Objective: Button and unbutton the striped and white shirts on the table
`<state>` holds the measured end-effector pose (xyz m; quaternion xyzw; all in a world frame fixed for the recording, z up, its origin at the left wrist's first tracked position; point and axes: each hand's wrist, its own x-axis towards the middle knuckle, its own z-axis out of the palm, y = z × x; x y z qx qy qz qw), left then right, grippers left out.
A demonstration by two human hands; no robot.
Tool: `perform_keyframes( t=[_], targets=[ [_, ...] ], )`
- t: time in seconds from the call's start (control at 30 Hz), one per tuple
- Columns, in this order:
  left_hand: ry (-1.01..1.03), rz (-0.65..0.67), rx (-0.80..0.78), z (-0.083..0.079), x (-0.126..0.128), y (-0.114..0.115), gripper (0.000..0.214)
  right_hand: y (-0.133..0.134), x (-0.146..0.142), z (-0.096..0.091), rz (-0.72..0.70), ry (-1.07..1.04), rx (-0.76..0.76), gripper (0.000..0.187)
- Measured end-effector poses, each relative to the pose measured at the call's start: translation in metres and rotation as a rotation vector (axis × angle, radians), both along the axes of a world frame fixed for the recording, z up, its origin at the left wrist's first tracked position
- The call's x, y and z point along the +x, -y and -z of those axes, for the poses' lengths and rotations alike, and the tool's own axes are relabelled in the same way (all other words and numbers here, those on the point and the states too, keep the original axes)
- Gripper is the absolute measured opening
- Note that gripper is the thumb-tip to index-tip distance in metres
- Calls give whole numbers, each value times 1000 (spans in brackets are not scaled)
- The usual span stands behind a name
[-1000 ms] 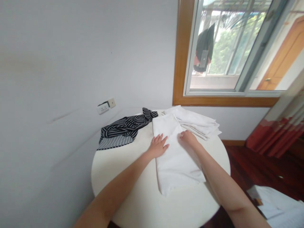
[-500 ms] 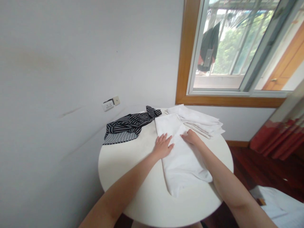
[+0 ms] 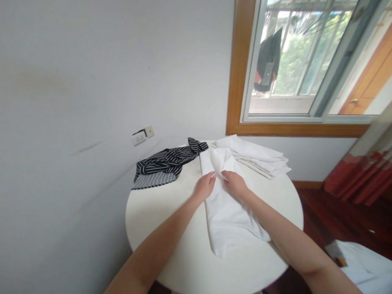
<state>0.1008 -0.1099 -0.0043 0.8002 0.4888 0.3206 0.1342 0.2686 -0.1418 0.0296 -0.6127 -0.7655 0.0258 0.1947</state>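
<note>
A long white cloth (image 3: pixel 228 212) lies folded on a round white table (image 3: pixel 171 220), running away from me. My left hand (image 3: pixel 203 187) and my right hand (image 3: pixel 235 184) meet at its middle, both with fingers closed, pinching the fabric. The cloth bunches up into a small raised fold between and just beyond my fingertips. Its near end hangs toward the table's front edge.
A black-and-white striped cloth (image 3: pixel 167 163) lies crumpled at the table's back left. A stack of folded white cloths (image 3: pixel 257 157) sits at the back right below a wooden-framed window (image 3: pixel 241 81). A wall socket (image 3: pixel 141 135) is on the grey wall. Red curtain at right.
Both hands lay flat and apart on the white cloth; now they have come together at its middle and pinch it, lifting a fold.
</note>
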Motion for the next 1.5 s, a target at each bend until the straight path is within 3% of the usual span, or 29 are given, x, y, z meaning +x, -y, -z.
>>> perform_keyframes(
  t=[0.2,0.33,0.43,0.57,0.63,0.7,0.8,0.87,1.03,1.23,1.5],
  targets=[
    [264,-52,-200,-10,-7,-11,46,18,-26,-10,-220,21,115,42],
    [328,-93,-323,-24,-12,-9,53,29,-42,-13,-419,-4,143,34],
    [270,-80,-365,-32,-19,-5,63,37,-48,-15,-572,23,143,27],
    [61,-95,-228,-32,-26,-3,70,40,-37,-25,-698,10,30,23],
    [-38,-115,-163,-30,-27,-4,63,33,-20,-31,-618,-68,-50,27],
    [-104,-125,-131,-28,-28,-6,56,21,4,-34,-406,-103,-88,30],
    [-164,-115,-105,-26,-27,-7,52,2,38,-32,28,17,-148,33],
    [-179,-103,-91,-24,-27,-8,52,-5,52,-28,142,110,-221,36],
    [-140,-69,-91,-26,-32,-12,55,0,47,-21,137,216,-205,39],
    [-133,-111,-10,-44,-61,-21,53,10,31,-23,140,316,-209,34],
    [-439,-248,-43,-61,-113,-25,46,11,31,-25,138,323,-191,31]
  ],
)
